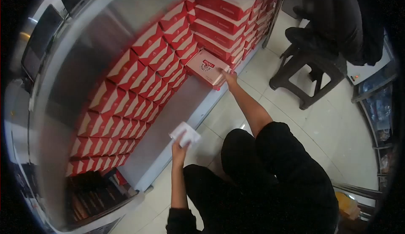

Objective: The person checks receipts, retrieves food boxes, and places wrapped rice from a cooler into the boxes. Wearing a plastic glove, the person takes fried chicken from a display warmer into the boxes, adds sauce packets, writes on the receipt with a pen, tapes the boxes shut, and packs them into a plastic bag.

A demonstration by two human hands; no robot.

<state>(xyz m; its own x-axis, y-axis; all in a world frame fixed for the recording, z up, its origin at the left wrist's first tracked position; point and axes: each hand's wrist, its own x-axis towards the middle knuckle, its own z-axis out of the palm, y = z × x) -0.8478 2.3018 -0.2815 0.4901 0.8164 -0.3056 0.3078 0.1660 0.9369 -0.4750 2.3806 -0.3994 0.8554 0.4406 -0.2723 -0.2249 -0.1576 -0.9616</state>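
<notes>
My left hand [179, 148] is closed on a white folded cloth [184, 132], held over the front edge of the grey shelf. Motion blurs the cloth slightly, and I cannot tell whether it is fabric or paper. Out ahead, my right hand [229, 78] grips the near corner of a flat red and white cardboard box [207, 67] with a round printed logo on its lid. That box lies on the shelf, against the foot of a taller stack of matching boxes [223, 16]. The fingers of my right hand are partly hidden at the box's edge.
Rows of red and white boxes [145, 65] fill the back of the shelf [158, 126]. Dark items [90, 196] sit at its lower left end. A black plastic stool [314, 71] stands on the tiled floor at right, beside a person in dark clothing [337, 14].
</notes>
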